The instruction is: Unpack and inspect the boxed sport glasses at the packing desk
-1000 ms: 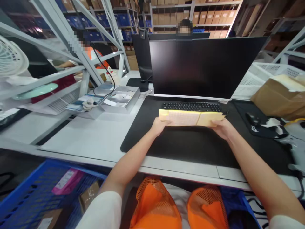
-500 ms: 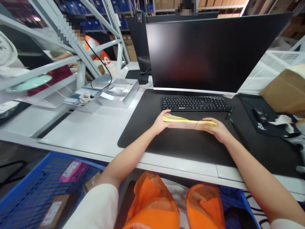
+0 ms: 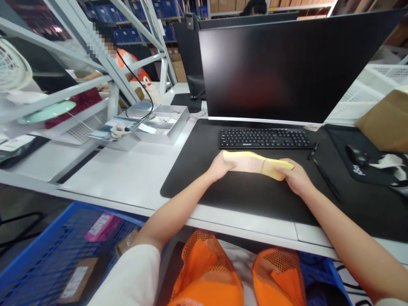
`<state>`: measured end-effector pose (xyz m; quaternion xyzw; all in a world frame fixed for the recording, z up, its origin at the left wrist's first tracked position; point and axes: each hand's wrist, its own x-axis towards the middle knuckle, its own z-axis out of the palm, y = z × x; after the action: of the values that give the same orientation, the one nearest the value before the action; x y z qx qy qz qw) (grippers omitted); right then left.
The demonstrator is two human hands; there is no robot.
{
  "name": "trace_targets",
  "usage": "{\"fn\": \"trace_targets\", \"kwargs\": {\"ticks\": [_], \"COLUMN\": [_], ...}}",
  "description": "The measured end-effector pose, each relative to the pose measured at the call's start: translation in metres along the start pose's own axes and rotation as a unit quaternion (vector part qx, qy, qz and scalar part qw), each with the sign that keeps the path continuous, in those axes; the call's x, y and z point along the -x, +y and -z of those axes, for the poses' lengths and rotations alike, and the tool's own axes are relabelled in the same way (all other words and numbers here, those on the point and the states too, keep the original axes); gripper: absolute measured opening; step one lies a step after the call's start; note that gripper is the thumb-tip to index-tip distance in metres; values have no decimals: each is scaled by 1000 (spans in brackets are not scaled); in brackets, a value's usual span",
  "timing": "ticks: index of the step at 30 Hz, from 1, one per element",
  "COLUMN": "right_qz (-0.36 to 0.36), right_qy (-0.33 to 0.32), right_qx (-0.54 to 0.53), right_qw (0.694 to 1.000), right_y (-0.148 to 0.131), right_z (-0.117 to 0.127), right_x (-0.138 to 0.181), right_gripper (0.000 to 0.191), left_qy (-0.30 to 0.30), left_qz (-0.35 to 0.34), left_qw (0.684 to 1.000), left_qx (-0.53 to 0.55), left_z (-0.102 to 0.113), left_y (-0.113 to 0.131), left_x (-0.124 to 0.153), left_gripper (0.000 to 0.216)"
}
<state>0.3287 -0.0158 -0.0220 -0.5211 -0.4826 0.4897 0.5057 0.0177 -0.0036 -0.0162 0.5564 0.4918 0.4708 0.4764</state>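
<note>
You hold 1 yellow paper bundle (image 3: 251,162) with 2 hands: left hand (image 3: 218,166) grip closed on its left end, right hand (image 3: 295,176) grip closed on its right end. It lies crosswise low over the 1 black desk mat (image 3: 255,199), just in front of the 1 keyboard (image 3: 264,138); can't tell if it touches the mat. Around it: 1 dark monitor (image 3: 280,68) behind the keyboard, 1 pen (image 3: 313,150) just right of the keyboard, 1 mouse (image 3: 356,154) further right, 1 metal tray (image 3: 165,123) left on the tabletop (image 3: 127,178), 1 blue crate (image 3: 38,259) below its front edge.
</note>
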Motion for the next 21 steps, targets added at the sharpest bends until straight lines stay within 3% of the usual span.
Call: {"fn": "trace_targets", "kwargs": {"ticks": [2, 5, 9, 12, 15, 19, 21], "right_qz": [8, -9, 4, 21, 11, 6, 3], "right_qy": [-5, -16, -11, -8, -38, -73, -81], "right_qx": [10, 2, 21, 60, 60, 28, 21], "right_qw": [1000, 1000, 1000, 998, 997, 997, 997], "right_y": [0, 0, 0, -2, -8, -12, -10], "right_z": [-3, 4, 7, 0, -4, 0, -1], "right_x": [1, -1, -2, 3, 6, 5, 5], "right_gripper": [50, 54, 39, 40, 61, 73, 69], "left_qy": [7, 7, 12, 0, -3, 17, 6], "left_qz": [-41, -38, -25, -28, -33, -19, -11], "left_qw": [998, 998, 999, 999, 999, 999, 1000], "left_qx": [-43, -55, -43, -34, -21, -21, -6], "left_z": [-2, 0, 6, 4, 2, 1, 1], "left_y": [2, 2, -3, -3, -2, -2, -2], "left_x": [3, 0, -5, -5, -3, -4, -4], "left_gripper": [44, 37, 22, 34, 55, 40, 53]}}
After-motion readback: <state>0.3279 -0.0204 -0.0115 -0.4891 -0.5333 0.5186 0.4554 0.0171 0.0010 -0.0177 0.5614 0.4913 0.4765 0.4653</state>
